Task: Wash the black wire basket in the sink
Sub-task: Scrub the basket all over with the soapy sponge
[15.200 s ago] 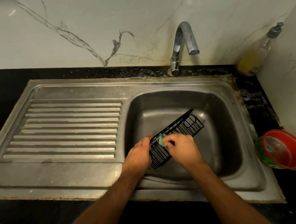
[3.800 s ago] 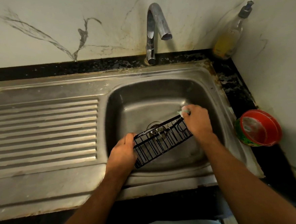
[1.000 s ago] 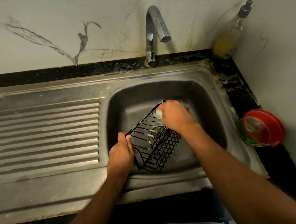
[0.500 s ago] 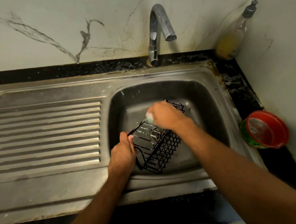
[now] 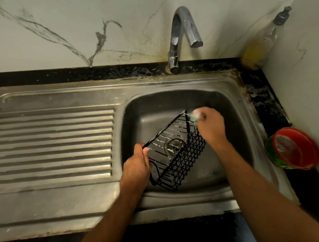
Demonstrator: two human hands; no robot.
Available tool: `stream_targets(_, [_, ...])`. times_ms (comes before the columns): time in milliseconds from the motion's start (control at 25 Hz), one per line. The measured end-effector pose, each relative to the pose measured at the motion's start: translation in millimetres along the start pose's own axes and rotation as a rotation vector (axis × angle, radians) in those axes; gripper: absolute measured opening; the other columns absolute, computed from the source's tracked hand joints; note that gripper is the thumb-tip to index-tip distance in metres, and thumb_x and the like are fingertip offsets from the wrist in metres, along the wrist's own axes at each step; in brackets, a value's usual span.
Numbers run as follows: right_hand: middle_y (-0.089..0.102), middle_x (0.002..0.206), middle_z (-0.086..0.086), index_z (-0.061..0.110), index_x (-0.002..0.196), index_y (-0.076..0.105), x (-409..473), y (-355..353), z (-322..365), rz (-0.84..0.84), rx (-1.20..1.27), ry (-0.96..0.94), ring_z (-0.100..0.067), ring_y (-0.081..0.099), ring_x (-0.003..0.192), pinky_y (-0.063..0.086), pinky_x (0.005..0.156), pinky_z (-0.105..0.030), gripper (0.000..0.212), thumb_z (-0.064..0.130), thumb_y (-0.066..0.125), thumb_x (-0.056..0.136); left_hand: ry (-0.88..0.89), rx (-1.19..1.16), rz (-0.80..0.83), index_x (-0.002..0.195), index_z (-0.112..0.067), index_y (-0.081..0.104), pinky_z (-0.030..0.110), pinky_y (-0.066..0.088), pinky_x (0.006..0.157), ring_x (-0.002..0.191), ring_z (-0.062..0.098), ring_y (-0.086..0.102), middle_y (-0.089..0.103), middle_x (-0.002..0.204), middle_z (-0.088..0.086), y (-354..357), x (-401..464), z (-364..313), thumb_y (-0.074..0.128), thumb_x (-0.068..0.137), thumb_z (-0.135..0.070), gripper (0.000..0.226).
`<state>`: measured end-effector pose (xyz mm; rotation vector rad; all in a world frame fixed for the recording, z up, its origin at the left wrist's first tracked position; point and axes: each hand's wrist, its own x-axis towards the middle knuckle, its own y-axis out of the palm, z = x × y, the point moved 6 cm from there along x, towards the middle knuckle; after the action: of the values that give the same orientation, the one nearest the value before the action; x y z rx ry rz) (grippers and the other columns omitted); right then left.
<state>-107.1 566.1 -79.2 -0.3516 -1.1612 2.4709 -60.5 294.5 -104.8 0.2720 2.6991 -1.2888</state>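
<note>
You are standing at a stainless steel sink [image 5: 235, 104] set into a dark speckled stone surface [image 5: 262, 94], with a white marble-veined wall [image 5: 53, 20] behind it and another pale wall meeting it at the right corner. The sink's ribbed drainboard [image 5: 52, 143] stretches away to your left, and its rim is stained and crusty along the back edge. A curved chrome tap [image 5: 182, 36] rises behind the basin, its spout pointing down over the bowl.

Your left hand [image 5: 137, 166] is curled round the near left end of the black wire basket [image 5: 178, 153], thumb over the top wire. The basket hangs tilted inside the basin, open side toward you, its far end raised toward the back right; soapy streaks show on its wires, and the drain is visible through them. Your right hand [image 5: 211, 125] is closed on a pale green sponge [image 5: 195, 116], foamy and blurred, pressed against the basket's far top corner.

In the back right corner of the surface stands a pump bottle [image 5: 259, 45] with yellow liquid in its lower part. On the right, just beside the sink's edge, a red and green tub [image 5: 294, 149] lies tipped toward you.
</note>
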Motion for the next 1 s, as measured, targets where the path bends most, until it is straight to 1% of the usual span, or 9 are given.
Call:
stream_targets(40, [0.073, 0.103, 0.000, 0.015, 0.112, 0.072, -9, 1, -21, -0.057, 0.136, 0.184, -0.015, 0.065, 0.088, 0.053, 0.079, -0.031, 0.026, 0.005, 0.056, 0.094, -0.015, -0.015, -0.013, 0.119, -0.025, 0.044, 0.046, 0.056, 0.070, 0.075, 0.034, 0.067, 0.069, 0.079, 0.009, 1, 2, 2, 0.007, 0.090, -0.069, 0.064])
stream_targets(120, [0.072, 0.101, 0.001, 0.020, 0.117, 0.068, -32, 22, -53, -0.015, 0.401, 0.482, -0.010, 0.060, 0.076, 0.049, 0.066, -0.029, 0.025, 0.011, 0.057, 0.097, -0.041, -0.045, -0.044, 0.124, -0.022, 0.048, 0.039, 0.051, 0.070, 0.081, 0.039, 0.068, 0.071, 0.082, 0.012, 0, 3, 5, 0.014, 0.093, -0.065, 0.063])
stream_targets(200, [0.071, 0.099, 0.001, 0.024, 0.120, 0.066, -47, 42, -60, 0.054, 0.453, 0.542, -0.007, 0.053, 0.066, 0.044, 0.057, -0.027, 0.029, 0.010, 0.056, 0.097, -0.050, -0.055, -0.052, 0.129, -0.017, 0.052, 0.033, 0.041, 0.069, 0.083, 0.041, 0.068, 0.068, 0.081, 0.010, -2, 2, 3, 0.025, 0.102, -0.051, 0.051])
stream_targets(280, [0.071, 0.102, 0.002, 0.025, 0.120, 0.067, -47, 43, -54, 0.054, 0.463, 0.529, -0.007, 0.057, 0.072, 0.050, 0.063, -0.028, 0.030, 0.010, 0.055, 0.097, -0.073, -0.051, -0.056, 0.131, -0.015, 0.054, 0.031, 0.039, 0.069, 0.076, 0.035, 0.066, 0.064, 0.076, 0.003, -4, 2, 3, 0.031, 0.107, -0.042, 0.042])
stream_targets(400, [0.071, 0.107, 0.005, 0.025, 0.117, 0.068, -47, 38, -38, 0.079, 0.494, 0.432, -0.006, 0.062, 0.088, 0.048, 0.070, -0.022, 0.027, 0.012, 0.056, 0.097, -0.083, -0.074, -0.081, 0.132, -0.021, 0.053, 0.032, 0.046, 0.069, 0.072, 0.028, 0.066, 0.068, 0.071, -0.002, -2, 2, 5, 0.030, 0.108, -0.041, 0.039])
stream_targets(560, [0.069, 0.104, 0.003, 0.026, 0.106, 0.069, -84, 49, 2, 0.026, 0.315, 0.110, -0.014, 0.066, 0.090, 0.057, 0.079, -0.034, 0.023, 0.010, 0.059, 0.093, -0.156, -0.119, -0.095, 0.135, -0.027, 0.051, 0.034, 0.050, 0.073, 0.073, 0.025, 0.062, 0.070, 0.081, 0.003, -1, 7, 9, 0.028, 0.108, -0.042, 0.040])
stream_targets(760, [0.061, 0.107, 0.009, 0.026, 0.128, 0.065, -109, 45, 40, 0.121, 0.295, -0.282, 0.000, 0.060, 0.089, 0.048, 0.080, -0.011, 0.036, 0.013, 0.058, 0.096, -0.159, -0.154, -0.120, 0.137, -0.025, 0.053, 0.033, 0.051, 0.073, 0.073, 0.025, 0.064, 0.070, 0.089, 0.010, -4, 7, 7, 0.032, 0.107, -0.037, 0.037])
stream_targets(920, [0.065, 0.109, 0.002, 0.020, 0.121, 0.070, -70, 38, 12, 0.113, 0.201, -0.120, -0.009, 0.063, 0.085, 0.049, 0.068, -0.014, 0.029, 0.011, 0.061, 0.095, -0.163, -0.172, -0.119, 0.132, -0.021, 0.055, 0.035, 0.055, 0.069, 0.068, 0.024, 0.066, 0.070, 0.081, 0.008, -3, 9, 10, 0.032, 0.108, -0.036, 0.037])
stream_targets(1000, [0.065, 0.105, 0.004, 0.020, 0.117, 0.072, -69, 38, 19, 0.144, 0.211, -0.184, -0.003, 0.061, 0.079, 0.046, 0.065, -0.011, 0.027, 0.011, 0.064, 0.093, -0.135, -0.165, -0.118, 0.132, -0.019, 0.056, 0.029, 0.049, 0.066, 0.063, 0.017, 0.062, 0.068, 0.082, 0.007, -5, 7, 6, 0.033, 0.108, -0.034, 0.036])
